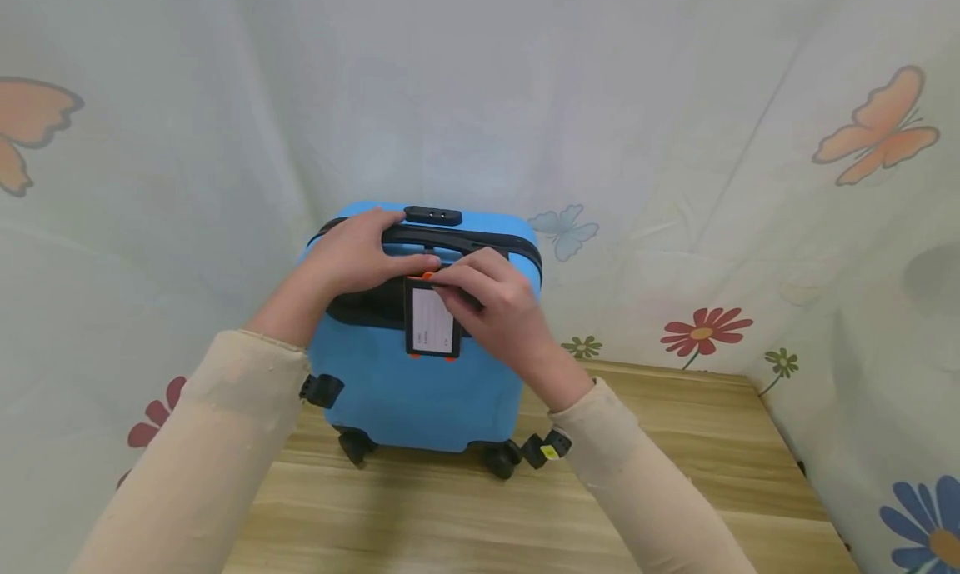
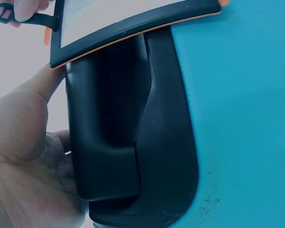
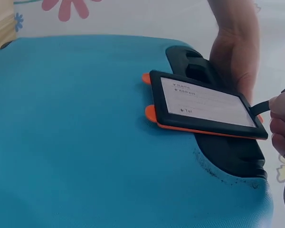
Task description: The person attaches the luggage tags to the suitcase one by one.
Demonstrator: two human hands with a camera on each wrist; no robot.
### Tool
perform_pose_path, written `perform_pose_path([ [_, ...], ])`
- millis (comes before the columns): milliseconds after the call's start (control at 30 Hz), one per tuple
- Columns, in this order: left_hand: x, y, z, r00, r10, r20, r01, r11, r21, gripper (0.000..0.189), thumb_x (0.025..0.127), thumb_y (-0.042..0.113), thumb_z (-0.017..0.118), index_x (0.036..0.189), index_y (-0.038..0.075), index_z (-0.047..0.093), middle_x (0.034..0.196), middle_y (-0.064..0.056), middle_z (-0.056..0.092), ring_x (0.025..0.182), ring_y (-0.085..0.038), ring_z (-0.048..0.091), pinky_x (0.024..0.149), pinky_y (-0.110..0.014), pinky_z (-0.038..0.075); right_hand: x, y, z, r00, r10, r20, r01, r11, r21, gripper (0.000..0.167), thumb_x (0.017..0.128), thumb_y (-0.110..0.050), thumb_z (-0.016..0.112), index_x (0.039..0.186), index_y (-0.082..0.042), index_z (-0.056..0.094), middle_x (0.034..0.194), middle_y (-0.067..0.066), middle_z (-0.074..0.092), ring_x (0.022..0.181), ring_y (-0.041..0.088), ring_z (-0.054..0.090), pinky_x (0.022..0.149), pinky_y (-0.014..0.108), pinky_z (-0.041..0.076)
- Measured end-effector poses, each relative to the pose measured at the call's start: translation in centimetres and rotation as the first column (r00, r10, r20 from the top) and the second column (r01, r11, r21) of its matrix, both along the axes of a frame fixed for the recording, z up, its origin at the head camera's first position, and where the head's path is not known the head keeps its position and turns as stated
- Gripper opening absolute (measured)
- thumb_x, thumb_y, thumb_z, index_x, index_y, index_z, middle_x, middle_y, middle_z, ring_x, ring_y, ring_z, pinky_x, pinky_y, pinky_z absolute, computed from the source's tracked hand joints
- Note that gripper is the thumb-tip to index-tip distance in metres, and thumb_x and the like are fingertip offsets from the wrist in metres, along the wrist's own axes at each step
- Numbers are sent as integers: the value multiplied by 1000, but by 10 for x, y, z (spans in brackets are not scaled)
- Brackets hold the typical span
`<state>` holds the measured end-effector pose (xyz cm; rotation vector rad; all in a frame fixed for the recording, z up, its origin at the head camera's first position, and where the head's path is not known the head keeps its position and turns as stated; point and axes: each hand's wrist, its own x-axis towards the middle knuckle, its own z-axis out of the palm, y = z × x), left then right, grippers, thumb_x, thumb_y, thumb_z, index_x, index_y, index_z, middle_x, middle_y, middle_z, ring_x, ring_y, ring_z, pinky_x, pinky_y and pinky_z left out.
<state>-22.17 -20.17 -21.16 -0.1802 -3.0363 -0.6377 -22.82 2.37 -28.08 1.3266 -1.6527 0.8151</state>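
Observation:
A blue suitcase (image 1: 405, 391) stands upright, with a black carry handle (image 1: 442, 239) across its top. A luggage tag (image 1: 432, 320) with a black frame, orange edges and a white name card hangs against its front. My right hand (image 1: 498, 303) pinches the tag's short black strap (image 3: 261, 108), whose buckle end (image 2: 4, 13) sticks out past the fingers in the left wrist view. My left hand (image 1: 356, 253) rests on the suitcase's top left, fingers by the handle and thumb reaching toward the tag. In the left wrist view, its fingertips are hidden behind the black trim (image 2: 168, 128).
A black combination lock (image 1: 432, 216) sits on the suitcase top, and black wheels (image 1: 501, 459) stand on the wood-grain surface (image 1: 637, 491). Behind and at the sides hangs a pale cloth (image 1: 637, 124) printed with flowers and butterflies.

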Motion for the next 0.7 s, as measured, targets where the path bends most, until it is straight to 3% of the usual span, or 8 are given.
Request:
perform_pose_path([
  [267,-1,-2,-2,1000,-2,-18,2,1000,-2,102,96,68,68,169,8,30,172,-22,30,157,-43,31,122,-64,35,4,0,-5,989,-26,-147,40,995,93,16,88,3,84,102,-1,78,99,10,76,91,26,69,81,32,61],
  [567,0,-1,-3,1000,-3,-28,2,1000,-11,99,98,67,66,169,8,31,172,-21,31,156,-43,32,121,-64,35,3,-2,-4,986,-42,-159,56,995,84,16,90,4,82,104,-1,76,101,11,74,94,27,67,85,34,60],
  [700,0,-2,-4,1000,-16,-27,16,1000,-9,99,97,68,65,168,7,32,172,-22,31,156,-43,32,121,-64,36,1,-3,-7,973,-50,-225,74,992,98,19,87,2,86,103,-2,76,99,10,74,92,26,68,85,33,61],
])
